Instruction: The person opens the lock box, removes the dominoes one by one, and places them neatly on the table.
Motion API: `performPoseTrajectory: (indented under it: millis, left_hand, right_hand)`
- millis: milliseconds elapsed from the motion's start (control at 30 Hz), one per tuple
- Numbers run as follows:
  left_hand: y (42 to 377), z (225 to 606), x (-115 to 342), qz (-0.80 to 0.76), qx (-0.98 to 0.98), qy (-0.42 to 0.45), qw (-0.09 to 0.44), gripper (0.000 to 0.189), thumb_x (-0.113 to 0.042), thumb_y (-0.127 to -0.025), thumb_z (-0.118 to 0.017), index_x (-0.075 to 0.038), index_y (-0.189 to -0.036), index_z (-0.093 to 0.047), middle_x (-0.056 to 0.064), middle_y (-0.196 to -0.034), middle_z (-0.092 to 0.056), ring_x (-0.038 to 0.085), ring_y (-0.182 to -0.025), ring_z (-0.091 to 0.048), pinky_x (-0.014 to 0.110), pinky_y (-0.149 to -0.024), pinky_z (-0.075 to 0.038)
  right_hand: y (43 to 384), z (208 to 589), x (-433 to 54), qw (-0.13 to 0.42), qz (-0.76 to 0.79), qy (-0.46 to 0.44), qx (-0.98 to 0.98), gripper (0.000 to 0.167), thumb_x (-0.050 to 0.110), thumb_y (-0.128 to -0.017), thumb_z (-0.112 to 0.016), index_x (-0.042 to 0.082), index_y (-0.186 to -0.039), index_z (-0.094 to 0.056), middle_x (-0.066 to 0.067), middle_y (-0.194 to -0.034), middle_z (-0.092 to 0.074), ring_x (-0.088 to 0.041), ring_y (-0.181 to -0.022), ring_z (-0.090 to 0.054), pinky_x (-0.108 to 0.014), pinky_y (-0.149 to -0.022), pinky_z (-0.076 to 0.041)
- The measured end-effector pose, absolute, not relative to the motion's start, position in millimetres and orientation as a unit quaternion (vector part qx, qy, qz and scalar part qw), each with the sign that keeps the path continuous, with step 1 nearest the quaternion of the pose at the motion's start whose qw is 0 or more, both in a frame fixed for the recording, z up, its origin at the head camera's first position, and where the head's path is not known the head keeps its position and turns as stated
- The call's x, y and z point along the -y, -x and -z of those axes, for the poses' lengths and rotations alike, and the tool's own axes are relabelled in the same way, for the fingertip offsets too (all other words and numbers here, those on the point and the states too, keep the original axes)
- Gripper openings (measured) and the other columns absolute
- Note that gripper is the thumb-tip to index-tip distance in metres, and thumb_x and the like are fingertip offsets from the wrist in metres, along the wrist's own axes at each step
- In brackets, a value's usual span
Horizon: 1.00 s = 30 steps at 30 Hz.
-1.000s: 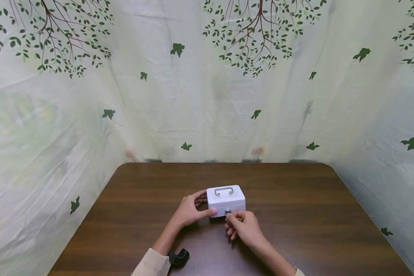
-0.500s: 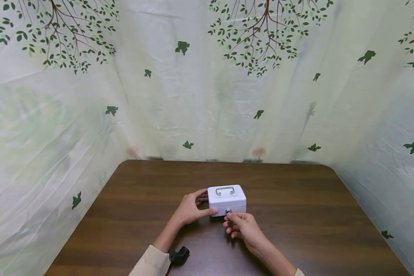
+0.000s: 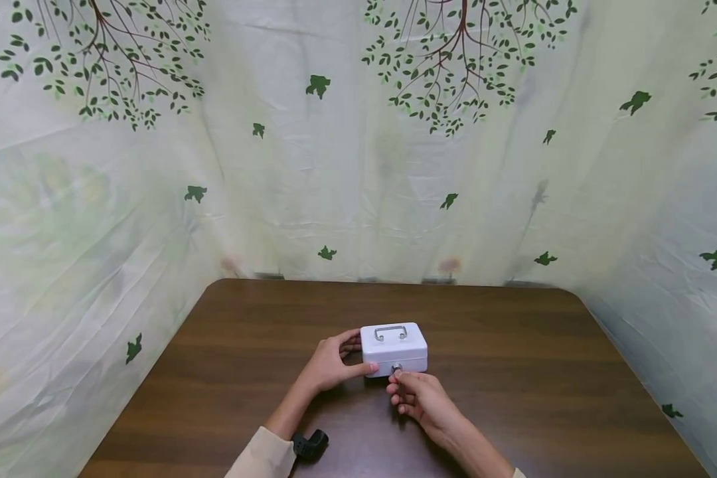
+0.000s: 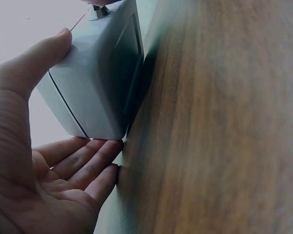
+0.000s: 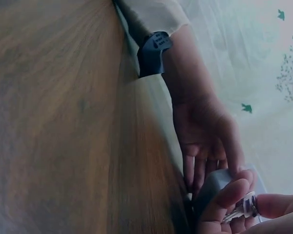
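Observation:
A small white cash box (image 3: 394, 355) with a folding metal handle (image 3: 391, 332) on its closed lid sits on the brown table. My left hand (image 3: 330, 362) holds it at the left, thumb on the front face and fingers against the side; the left wrist view shows those fingers lying along its end. At the front lock (image 4: 98, 11), my right hand (image 3: 424, 401) pinches a key between thumb and forefinger. In the right wrist view that key (image 5: 245, 208) shows with another metal key blade hanging by it, partly covered by the fingers.
The wooden table (image 3: 544, 372) extends around the box on all sides. A black wrist camera (image 3: 311, 446) is strapped by the left sleeve. White curtains (image 3: 358, 166) printed with leaves and branches hang behind and at both sides.
My right hand has turned slightly at the lock, its fingers shifting a little left and down. The left hand keeps its hold, and the lid stays closed. The head view has shifted a little.

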State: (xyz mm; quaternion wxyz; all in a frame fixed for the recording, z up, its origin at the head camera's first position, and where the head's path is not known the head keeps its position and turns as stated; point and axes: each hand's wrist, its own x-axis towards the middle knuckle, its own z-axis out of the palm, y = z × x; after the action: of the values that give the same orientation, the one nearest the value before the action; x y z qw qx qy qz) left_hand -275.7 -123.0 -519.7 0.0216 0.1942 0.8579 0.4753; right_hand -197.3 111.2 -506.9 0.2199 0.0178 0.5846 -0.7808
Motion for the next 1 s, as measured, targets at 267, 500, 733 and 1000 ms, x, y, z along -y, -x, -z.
performPoseTrajectory:
  millis: [267, 500, 733, 1000]
  left_hand:
    - [275, 520, 123, -0.479, -0.855, -0.196, 0.021, 0.092, -0.053, -0.079, -0.087, -0.004, -0.149, -0.052, 0.008, -0.130, -0.070, 0.024, -0.118, -0.070, 0.046, -0.105, -0.057]
    - [274, 520, 124, -0.475, -0.857, -0.197, 0.022, 0.093, -0.053, -0.079, -0.086, -0.003, -0.149, -0.051, 0.009, -0.131, -0.070, 0.026, -0.119, -0.070, 0.048, -0.105, -0.057]
    - [274, 519, 124, -0.472, -0.858, -0.200, 0.023, 0.093, -0.053, -0.080, -0.086, -0.003, -0.149, -0.051, 0.008, -0.132, -0.070, 0.024, -0.118, -0.070, 0.047, -0.105, -0.057]
    - [275, 519, 124, -0.465, -0.861, -0.203, 0.024, 0.092, -0.052, -0.080, -0.086, -0.004, -0.150, -0.050, 0.007, -0.133, -0.069, 0.022, -0.118, -0.070, 0.044, -0.104, -0.058]
  right_hand:
    - [196, 507, -113, 0.245, 0.800, -0.017, -0.548, 0.017, 0.025, -0.104, -0.061, 0.010, -0.100, -0.069, 0.007, -0.087, -0.071, -0.005, -0.074, -0.062, -0.015, -0.063, -0.052]
    - [199, 509, -113, 0.239, 0.779, -0.012, -0.580, 0.029, 0.032, -0.105, -0.060, 0.003, -0.107, -0.067, 0.004, -0.087, -0.070, -0.008, -0.078, -0.065, -0.021, -0.069, -0.056]
    - [201, 508, -117, 0.177, 0.702, 0.039, -0.689, 0.049, 0.035, -0.107, -0.054, -0.013, -0.113, -0.066, -0.008, -0.091, -0.074, -0.016, -0.082, -0.071, -0.027, -0.072, -0.061]
    - [203, 504, -126, -0.009, 0.477, 0.094, -0.874, 0.034, 0.037, -0.104, -0.060, 0.016, -0.082, -0.076, 0.006, -0.074, -0.068, -0.007, -0.071, -0.060, -0.020, -0.064, -0.049]
